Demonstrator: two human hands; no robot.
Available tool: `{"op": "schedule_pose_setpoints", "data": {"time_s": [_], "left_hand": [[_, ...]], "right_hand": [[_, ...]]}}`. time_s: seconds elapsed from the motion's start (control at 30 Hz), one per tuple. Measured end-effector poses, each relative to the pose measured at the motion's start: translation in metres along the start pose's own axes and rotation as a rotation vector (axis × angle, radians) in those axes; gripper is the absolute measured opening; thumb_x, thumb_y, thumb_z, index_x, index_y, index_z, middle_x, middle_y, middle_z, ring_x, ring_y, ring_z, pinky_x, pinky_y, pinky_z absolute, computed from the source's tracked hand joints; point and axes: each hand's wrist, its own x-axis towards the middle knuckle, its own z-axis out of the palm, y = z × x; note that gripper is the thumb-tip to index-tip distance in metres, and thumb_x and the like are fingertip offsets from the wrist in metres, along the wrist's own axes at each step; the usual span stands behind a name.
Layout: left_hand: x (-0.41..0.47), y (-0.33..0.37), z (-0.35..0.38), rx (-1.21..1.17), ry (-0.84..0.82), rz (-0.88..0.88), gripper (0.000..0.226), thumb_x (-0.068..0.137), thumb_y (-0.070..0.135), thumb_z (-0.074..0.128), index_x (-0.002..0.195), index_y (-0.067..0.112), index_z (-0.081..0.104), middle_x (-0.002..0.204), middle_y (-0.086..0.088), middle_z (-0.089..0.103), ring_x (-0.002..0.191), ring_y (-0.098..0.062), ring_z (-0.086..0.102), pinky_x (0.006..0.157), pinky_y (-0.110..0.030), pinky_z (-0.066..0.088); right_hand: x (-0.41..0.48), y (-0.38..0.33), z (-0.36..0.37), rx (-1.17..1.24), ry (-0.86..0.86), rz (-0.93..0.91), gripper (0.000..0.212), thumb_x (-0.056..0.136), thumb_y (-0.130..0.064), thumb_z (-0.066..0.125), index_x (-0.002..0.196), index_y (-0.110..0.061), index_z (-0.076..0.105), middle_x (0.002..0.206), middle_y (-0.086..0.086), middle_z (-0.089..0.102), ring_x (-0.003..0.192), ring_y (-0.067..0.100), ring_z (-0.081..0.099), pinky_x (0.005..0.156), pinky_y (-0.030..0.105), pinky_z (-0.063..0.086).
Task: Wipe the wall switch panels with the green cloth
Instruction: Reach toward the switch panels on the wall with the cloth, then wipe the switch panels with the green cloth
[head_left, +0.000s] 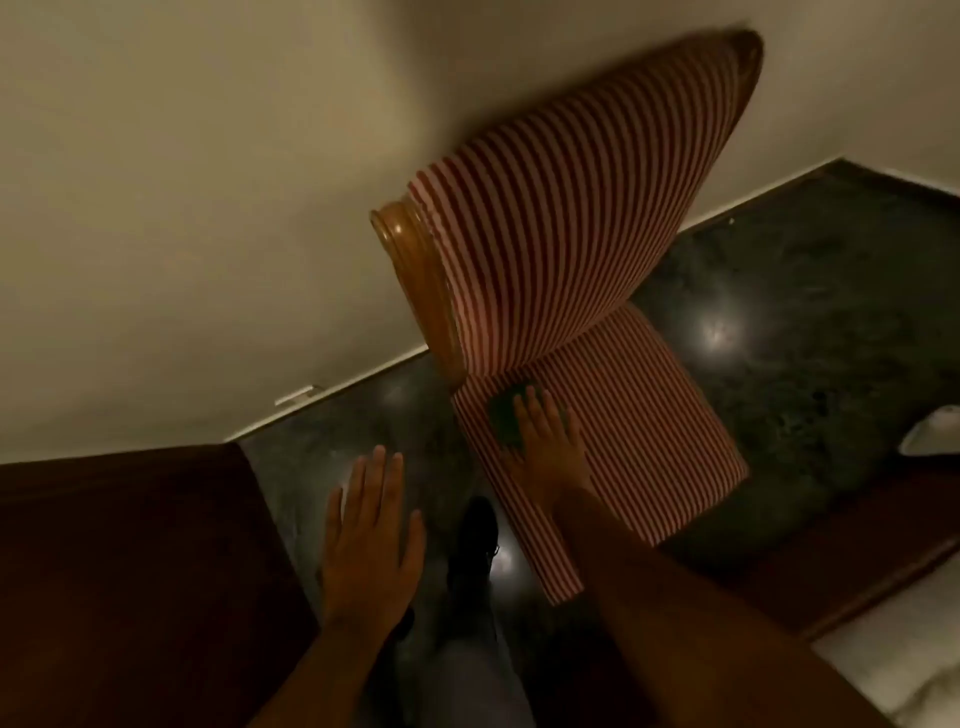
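A dark, crumpled cloth (503, 422) lies on the red-and-white striped seat (654, 415) of a chair; in this dim light its colour looks dark green. My right hand (545, 441) lies flat on the seat with fingers stretched out, its fingertips and left edge touching the cloth, not closed around it. Lower and to the left, my left hand (369, 525) hovers over the floor, palm down, fingers spread, holding nothing. No wall switch panel is in view.
The chair's striped back (571, 234) with a wooden frame (421, 280) leans against a plain cream wall (182, 208). Dark wooden furniture (130, 571) stands at the left, a white object (935, 431) at the right edge. The floor (805, 312) is dark polished stone. My shoe (475, 525) is below.
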Motion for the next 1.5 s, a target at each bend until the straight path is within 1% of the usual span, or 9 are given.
{"op": "schedule_pose_setpoints", "data": {"time_s": [0.2,0.67,0.9,1.0,1.07,1.2,1.27,1.37,1.5], "left_hand": [[0.017,-0.014,0.017,0.078,0.000,-0.007,0.079,0.110,0.057,0.019,0.180,0.021,0.016,0.189,-0.002,0.006,0.175,-0.023,0.001,0.142,-0.050,0.003],[0.020,-0.033,0.015,0.175,-0.049,-0.018,0.079,0.108,0.062,0.007,0.178,0.027,0.000,0.188,0.002,-0.007,0.175,-0.021,-0.013,0.141,-0.046,-0.010],[0.007,-0.033,-0.027,0.257,0.128,0.012,0.074,0.112,0.050,0.032,0.178,0.016,0.034,0.186,-0.009,0.026,0.173,-0.032,0.021,0.141,-0.040,-0.006],[0.005,-0.029,-0.065,0.295,0.211,0.017,0.071,0.109,0.046,0.040,0.171,0.012,0.050,0.181,-0.011,0.040,0.167,-0.034,0.038,0.138,-0.046,0.010],[0.002,-0.024,-0.092,0.326,0.241,0.015,0.072,0.106,0.044,0.042,0.169,0.011,0.053,0.179,-0.011,0.042,0.164,-0.035,0.043,0.137,-0.046,0.011],[-0.012,-0.011,-0.146,0.337,0.307,0.027,0.072,0.104,0.043,0.044,0.168,0.012,0.055,0.178,-0.010,0.044,0.163,-0.034,0.045,0.135,-0.041,0.010],[-0.017,-0.007,-0.171,0.326,0.366,0.036,0.072,0.104,0.044,0.044,0.168,0.013,0.054,0.179,-0.010,0.043,0.163,-0.034,0.044,0.134,-0.040,0.010],[-0.024,-0.005,-0.209,0.312,0.505,0.024,0.072,0.106,0.043,0.043,0.172,0.014,0.048,0.181,-0.010,0.037,0.166,-0.034,0.038,0.135,-0.042,0.009],[-0.030,-0.009,-0.259,0.278,0.626,0.008,0.075,0.110,0.042,0.047,0.178,0.016,0.032,0.187,-0.008,0.023,0.172,-0.033,0.026,0.138,-0.048,0.012]], "right_hand": [[0.044,0.012,0.025,-0.205,-0.115,-0.173,0.094,0.105,-0.052,0.052,0.169,-0.021,-0.010,0.177,0.005,-0.013,0.164,0.029,-0.014,0.132,0.057,-0.003],[0.064,0.031,0.019,-0.178,-0.084,-0.248,0.083,0.108,-0.016,0.049,0.169,-0.025,-0.006,0.177,0.008,-0.016,0.164,0.031,-0.015,0.134,0.052,-0.002],[0.020,-0.001,-0.017,-0.126,0.019,-0.258,0.082,0.103,-0.006,0.042,0.169,-0.023,-0.004,0.175,0.007,-0.019,0.162,0.031,-0.018,0.135,0.048,-0.001],[-0.005,-0.037,-0.052,-0.050,0.154,-0.329,0.073,0.094,-0.017,0.023,0.167,-0.016,0.025,0.175,0.016,0.011,0.162,0.041,0.011,0.131,0.054,0.019],[-0.019,-0.063,-0.077,-0.090,0.161,-0.362,0.072,0.096,-0.027,0.017,0.168,-0.018,0.021,0.175,0.016,0.008,0.162,0.042,0.010,0.130,0.054,0.018],[-0.046,-0.112,-0.121,-0.098,0.161,-0.393,0.086,0.104,-0.027,0.050,0.168,-0.027,-0.007,0.172,0.001,-0.025,0.160,0.028,-0.023,0.133,0.043,-0.001],[-0.061,-0.138,-0.148,-0.034,0.241,-0.467,0.086,0.099,-0.014,0.054,0.169,-0.024,0.005,0.174,0.003,-0.014,0.159,0.029,-0.021,0.134,0.043,0.003],[-0.081,-0.172,-0.190,0.035,0.393,-0.547,0.094,0.080,-0.007,0.081,0.162,-0.011,0.035,0.171,0.016,0.023,0.159,0.042,0.012,0.128,0.053,0.026],[-0.100,-0.206,-0.233,0.106,0.467,-0.570,0.107,0.077,0.012,0.067,0.164,-0.017,0.012,0.173,0.007,-0.002,0.161,0.035,-0.010,0.134,0.050,0.009]]}}
